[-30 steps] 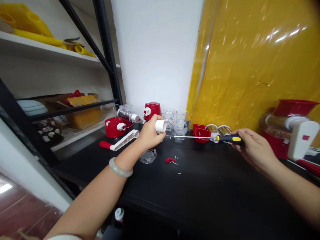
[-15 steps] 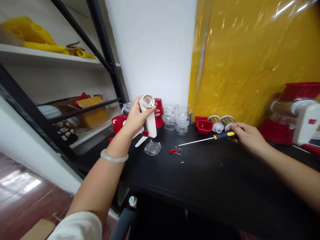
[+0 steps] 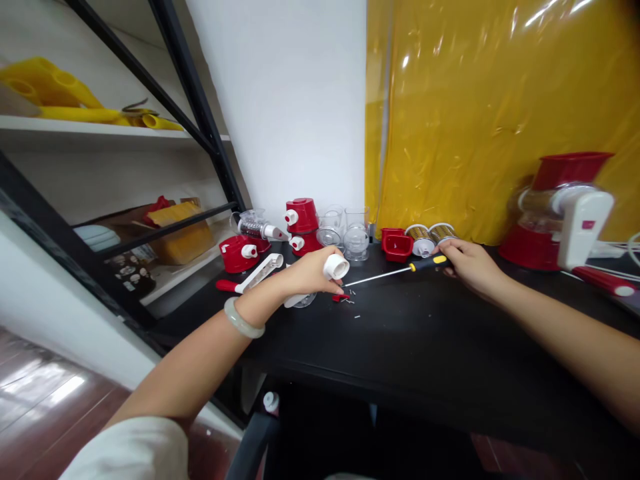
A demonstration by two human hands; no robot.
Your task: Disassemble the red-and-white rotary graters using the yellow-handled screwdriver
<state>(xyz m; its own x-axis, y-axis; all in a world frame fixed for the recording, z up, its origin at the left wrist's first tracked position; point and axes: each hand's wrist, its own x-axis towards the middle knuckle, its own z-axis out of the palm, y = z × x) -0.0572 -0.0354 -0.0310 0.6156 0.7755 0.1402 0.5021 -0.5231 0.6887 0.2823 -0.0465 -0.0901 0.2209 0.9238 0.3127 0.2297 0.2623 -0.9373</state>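
My left hand (image 3: 314, 268) is closed around a white plastic crank handle (image 3: 336, 267), its round hollow end facing me. The fingertips hang low beside a small red plastic piece (image 3: 341, 298) and several small screws (image 3: 352, 301) on the black table; whether they touch one I cannot tell. In my right hand (image 3: 467, 263) is a screwdriver (image 3: 425, 264) with a black and yellow handle. Its long metal shaft points left, the tip close to my left fingers. A clear plastic disc (image 3: 304, 302) lies partly hidden beneath my left hand.
Red grater bases (image 3: 240, 253) and another white crank with a red grip (image 3: 260, 272) lie left. Clear housings (image 3: 356, 233), a red hopper (image 3: 397, 245) and metal grater drums (image 3: 421, 239) line the back. An assembled rotary grater (image 3: 555, 213) stands right. Shelves (image 3: 125, 133) rise left.
My left hand has lowered and moved right with the crank handle, down to the screws. The screwdriver stays in my right hand, its tip still near the screws. The view has shifted slightly right.
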